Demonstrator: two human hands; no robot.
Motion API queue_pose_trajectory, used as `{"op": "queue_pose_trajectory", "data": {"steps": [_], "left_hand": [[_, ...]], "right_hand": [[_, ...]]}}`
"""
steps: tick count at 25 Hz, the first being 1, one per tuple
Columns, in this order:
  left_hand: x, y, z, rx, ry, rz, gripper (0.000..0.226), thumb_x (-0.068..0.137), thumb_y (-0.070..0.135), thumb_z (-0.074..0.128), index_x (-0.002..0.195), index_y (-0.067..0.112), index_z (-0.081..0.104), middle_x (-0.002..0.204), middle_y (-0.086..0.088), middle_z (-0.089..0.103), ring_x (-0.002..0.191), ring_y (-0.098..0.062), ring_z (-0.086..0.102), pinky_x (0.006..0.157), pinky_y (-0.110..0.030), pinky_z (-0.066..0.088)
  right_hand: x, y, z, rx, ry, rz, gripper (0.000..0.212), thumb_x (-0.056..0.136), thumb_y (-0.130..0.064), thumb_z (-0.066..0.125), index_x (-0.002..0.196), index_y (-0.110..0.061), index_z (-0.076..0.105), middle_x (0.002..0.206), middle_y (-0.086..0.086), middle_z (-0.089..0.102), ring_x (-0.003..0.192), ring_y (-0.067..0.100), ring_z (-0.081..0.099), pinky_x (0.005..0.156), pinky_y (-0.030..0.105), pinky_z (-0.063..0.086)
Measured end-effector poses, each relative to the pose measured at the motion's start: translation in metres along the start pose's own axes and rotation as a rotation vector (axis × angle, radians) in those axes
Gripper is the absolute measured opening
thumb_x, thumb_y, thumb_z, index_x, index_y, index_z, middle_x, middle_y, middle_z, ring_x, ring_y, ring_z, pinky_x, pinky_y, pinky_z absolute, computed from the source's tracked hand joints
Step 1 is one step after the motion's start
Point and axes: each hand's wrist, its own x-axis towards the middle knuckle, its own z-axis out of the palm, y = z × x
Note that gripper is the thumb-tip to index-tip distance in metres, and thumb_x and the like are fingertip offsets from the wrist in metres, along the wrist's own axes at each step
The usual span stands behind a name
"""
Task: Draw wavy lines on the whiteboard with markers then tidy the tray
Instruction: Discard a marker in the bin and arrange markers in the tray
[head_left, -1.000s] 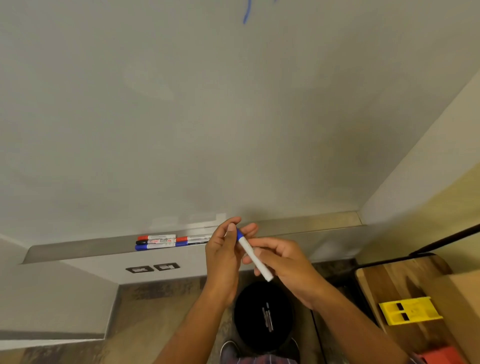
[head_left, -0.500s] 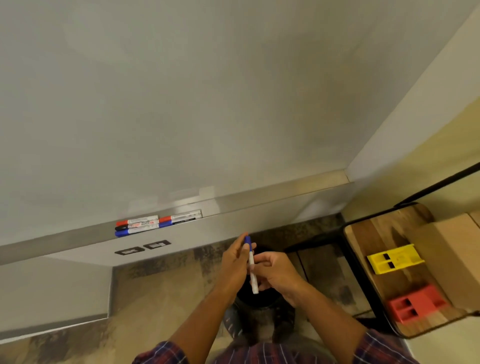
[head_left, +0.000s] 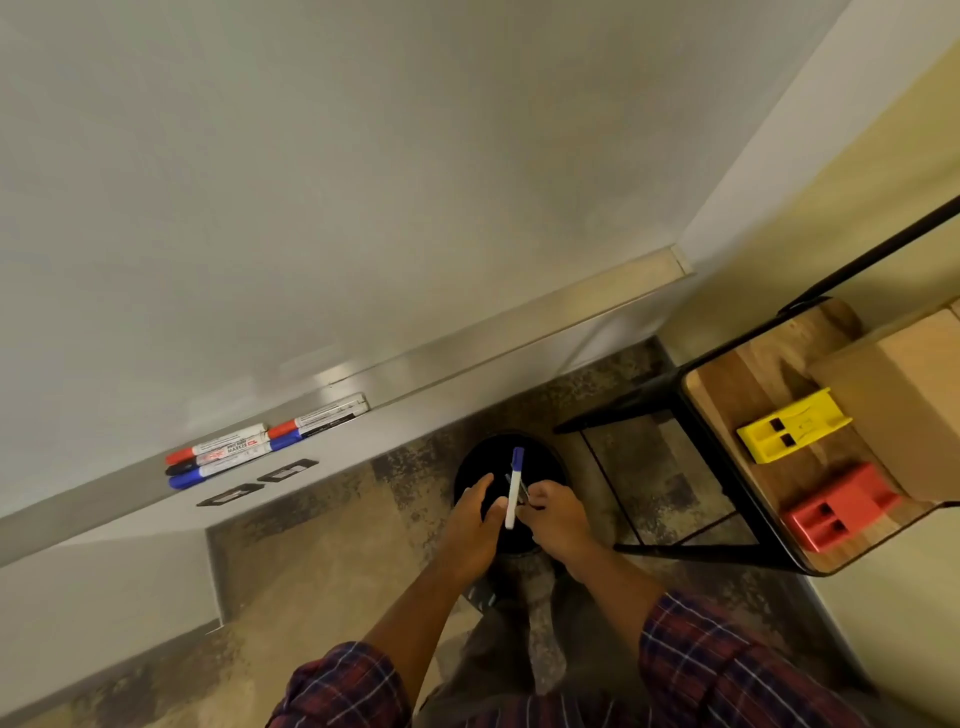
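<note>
The whiteboard (head_left: 363, 171) fills the upper view, and no drawn line shows on the part in view. Its metal tray (head_left: 519, 335) holds several markers (head_left: 223, 457) at the left, with red, black and blue caps. A white marker with a blue cap (head_left: 514, 488) stands nearly upright over a black bin (head_left: 467, 470) on the floor. My right hand (head_left: 556, 522) pinches its barrel from the right. My left hand (head_left: 467, 525) has its fingers apart, thumb tip against the barrel.
Right of the bin stands a black-framed wooden shelf (head_left: 727, 384) carrying a yellow block (head_left: 792, 423), a red block (head_left: 841, 506) and a cardboard box (head_left: 909, 410). Two wall sockets (head_left: 260, 483) sit below the tray. The floor is patterned carpet.
My view has tilted down and the blue line on the board has left the frame. Both hands dropped from tray height to over the bin, and the marker turned upright.
</note>
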Motion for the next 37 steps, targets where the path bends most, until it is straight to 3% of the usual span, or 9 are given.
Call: {"op": "queue_pose_trajectory", "data": {"steps": [3, 12, 19, 24, 31, 34, 37], "left_hand": [[-0.001, -0.017, -0.006, 0.058, -0.011, 0.005, 0.059, 0.113, 0.04, 0.043, 0.166, 0.017, 0.028, 0.171, -0.005, 0.033, 0.157, -0.023, 0.032, 0.126, -0.037, 0.028], [-0.003, -0.036, -0.014, 0.301, -0.028, 0.095, 0.062, 0.113, 0.044, 0.039, 0.168, 0.019, 0.024, 0.176, -0.004, 0.022, 0.164, -0.024, 0.009, 0.133, -0.044, 0.017], [0.001, -0.016, -0.01, 0.428, -0.041, 0.205, 0.063, 0.113, 0.042, 0.04, 0.168, 0.018, 0.022, 0.176, -0.007, 0.02, 0.165, -0.026, 0.005, 0.133, -0.047, 0.013], [0.004, 0.014, -0.012, 0.493, -0.013, 0.261, 0.063, 0.114, 0.043, 0.037, 0.169, 0.02, 0.018, 0.177, -0.005, 0.014, 0.165, -0.025, -0.001, 0.134, -0.045, 0.006], [0.014, 0.096, 0.008, 0.723, 0.066, 0.452, 0.069, 0.113, 0.052, 0.03, 0.17, 0.019, 0.008, 0.178, -0.006, 0.003, 0.164, -0.025, -0.009, 0.132, -0.04, -0.002], [0.019, 0.144, 0.028, 0.854, 0.085, 0.571, 0.074, 0.112, 0.056, 0.026, 0.169, 0.017, 0.0, 0.178, -0.01, -0.007, 0.163, -0.027, -0.017, 0.131, -0.041, -0.009], [0.029, 0.195, 0.053, 0.928, 0.098, 0.671, 0.079, 0.108, 0.062, 0.019, 0.169, 0.015, 0.0, 0.177, -0.013, -0.009, 0.161, -0.028, -0.021, 0.128, -0.041, -0.015]], "right_hand": [[0.003, -0.003, 0.0, -0.028, 0.005, 0.017, 0.048, 0.1, -0.025, 0.068, 0.143, -0.009, 0.053, 0.143, 0.008, 0.059, 0.131, 0.025, 0.057, 0.101, 0.035, 0.05], [-0.009, -0.001, 0.009, -0.164, 0.039, 0.018, 0.049, 0.101, -0.026, 0.066, 0.144, -0.01, 0.05, 0.141, 0.009, 0.06, 0.125, 0.025, 0.06, 0.093, 0.031, 0.051], [-0.026, 0.004, -0.001, -0.282, 0.13, -0.11, 0.069, 0.102, -0.029, 0.062, 0.159, -0.008, 0.03, 0.159, 0.011, 0.043, 0.144, 0.027, 0.044, 0.113, 0.036, 0.043], [-0.035, 0.004, -0.027, -0.434, 0.203, -0.242, 0.072, 0.103, -0.033, 0.057, 0.162, -0.01, 0.022, 0.165, 0.01, 0.03, 0.148, 0.027, 0.037, 0.116, 0.042, 0.042], [-0.04, 0.007, -0.103, -0.582, 0.455, -0.388, 0.079, 0.102, -0.04, 0.053, 0.163, -0.01, 0.013, 0.169, 0.008, 0.022, 0.156, 0.023, 0.021, 0.121, 0.042, 0.032], [-0.042, 0.015, -0.147, -0.609, 0.523, -0.356, 0.081, 0.101, -0.042, 0.054, 0.163, -0.009, 0.014, 0.169, 0.011, 0.023, 0.156, 0.026, 0.022, 0.122, 0.044, 0.027], [-0.044, 0.03, -0.196, -0.636, 0.624, -0.327, 0.083, 0.093, -0.043, 0.062, 0.16, -0.008, 0.027, 0.163, 0.014, 0.037, 0.151, 0.03, 0.035, 0.119, 0.048, 0.035]]}}
